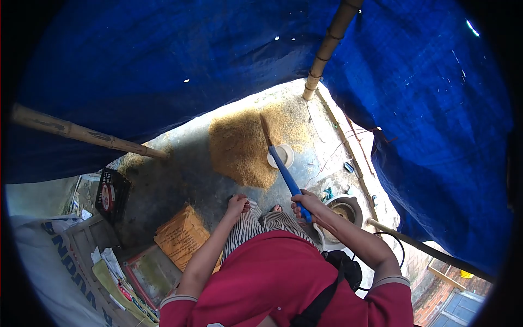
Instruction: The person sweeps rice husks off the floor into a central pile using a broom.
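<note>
My right hand (pixel 306 206) is wrapped round the blue handle of a long tool (pixel 285 173), which points forward from my body. Its far end is narrow and brown, like a rusty blade, and overlaps a pile of golden grain (pixel 239 144) spread on the floor. Beside the grain sits a round white bowl (pixel 288 154), partly hidden behind the tool. My left hand (pixel 238 204) hangs by my striped trousers with its fingers curled in, and nothing shows in it.
Blue tarpaulin (pixel 163 60) on bamboo poles (pixel 327 49) encloses the space. At left are a black crate (pixel 111 191), an orange printed sack (pixel 182 237) and a white sack (pixel 52 267). A round basin (pixel 354 210) stands close by my right arm.
</note>
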The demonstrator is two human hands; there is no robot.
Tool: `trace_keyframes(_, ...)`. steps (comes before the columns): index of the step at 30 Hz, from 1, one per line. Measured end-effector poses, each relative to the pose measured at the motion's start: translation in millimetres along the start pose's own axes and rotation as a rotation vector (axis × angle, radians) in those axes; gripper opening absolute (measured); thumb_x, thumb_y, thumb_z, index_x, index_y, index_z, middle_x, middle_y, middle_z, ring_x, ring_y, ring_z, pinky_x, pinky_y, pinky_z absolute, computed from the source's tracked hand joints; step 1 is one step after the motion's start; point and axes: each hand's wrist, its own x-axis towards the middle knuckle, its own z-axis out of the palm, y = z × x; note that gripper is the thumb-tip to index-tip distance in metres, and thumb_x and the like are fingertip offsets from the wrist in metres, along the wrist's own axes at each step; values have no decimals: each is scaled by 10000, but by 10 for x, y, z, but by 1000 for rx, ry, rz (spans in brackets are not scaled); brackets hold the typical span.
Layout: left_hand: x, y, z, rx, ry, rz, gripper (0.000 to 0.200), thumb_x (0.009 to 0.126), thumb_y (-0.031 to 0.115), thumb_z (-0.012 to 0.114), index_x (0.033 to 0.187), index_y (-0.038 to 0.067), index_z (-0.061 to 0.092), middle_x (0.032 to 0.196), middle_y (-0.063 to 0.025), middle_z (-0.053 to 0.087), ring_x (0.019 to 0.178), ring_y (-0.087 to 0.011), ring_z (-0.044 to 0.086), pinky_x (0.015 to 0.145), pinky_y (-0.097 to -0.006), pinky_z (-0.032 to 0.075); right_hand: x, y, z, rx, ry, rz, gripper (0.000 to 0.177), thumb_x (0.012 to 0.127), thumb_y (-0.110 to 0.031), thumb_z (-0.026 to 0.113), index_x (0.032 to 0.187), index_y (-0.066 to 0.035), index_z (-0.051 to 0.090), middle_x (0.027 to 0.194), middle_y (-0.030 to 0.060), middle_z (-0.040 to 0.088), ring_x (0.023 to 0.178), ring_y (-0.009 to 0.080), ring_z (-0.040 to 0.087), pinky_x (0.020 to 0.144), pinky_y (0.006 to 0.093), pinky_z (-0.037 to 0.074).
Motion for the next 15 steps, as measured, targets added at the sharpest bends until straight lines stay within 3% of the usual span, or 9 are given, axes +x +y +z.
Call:
trace_keyframes(2, -39, -15, 3, -32, 8, 3, 199, 822, 59, 434, 1011, 12, 475, 802, -75, 552, 629, -141, 566, 485, -229, 463, -10, -47, -55, -27, 2, -24, 343, 768, -38, 479, 1070, -35, 316, 625, 59, 445, 415, 91, 412, 320, 233, 347)
trace_keyframes(5, -112, 23, 32, -29, 9, 7, 206, 830, 60, 422, 1023, 6, 469, 813, -83, 553, 639, -140, 562, 505, -231, 474, 164, -138, -183, -300, 93, -153, 558, 732, -46, 517, 1231, -28, 269, 628, 85, 483, 408, 130, 465, 330, 272, 401)
trace_keyframes(8, -260, 197, 125, -13, -6, 10, 221, 838, 60, 406, 1043, -3, 458, 829, -94, 557, 667, -143, 564, 548, -235, 484, 694, -405, -279, -427, 162, -291, 550, 705, -58, 541, 1203, -15, 311, 624, 108, 501, 421, 163, 491, 339, 295, 416)
trace_keyframes(9, -283, 234, 158, -17, -21, 28, 211, 839, 65, 408, 1031, 0, 466, 833, -85, 562, 686, -143, 568, 570, -244, 489, 963, -529, -351, -466, 176, -335, 578, 689, -33, 522, 1205, 43, 274, 596, 133, 509, 396, 195, 508, 324, 319, 415)
trace_keyframes(11, -318, 318, 221, 16, -49, 60, 208, 844, 73, 413, 1030, -4, 467, 843, -80, 568, 718, -146, 571, 612, -258, 492, 1434, -774, -476, -367, 166, -389, 532, 680, -40, 526, 1163, 50, 321, 607, 148, 512, 395, 196, 506, 321, 321, 405)
trace_keyframes(14, -301, 357, 280, -4, -67, 63, 213, 842, 71, 419, 1036, -6, 465, 851, -85, 566, 713, -146, 571, 607, -257, 492, 1991, -1065, -571, -247, 156, -398, 282, 682, -34, 517, 912, 93, 415, 532, 133, 479, 386, 203, 494, 322, 320, 385)
trace_keyframes(15, -271, 335, 276, -12, -77, 60, 220, 840, 65, 418, 1044, -3, 464, 854, -88, 564, 710, -146, 570, 608, -256, 492, 2163, -1059, -594, -244, 153, -396, 282, 682, -34, 517, 912, 93, 415, 532, 133, 479, 386, 203, 494, 322, 320, 385)
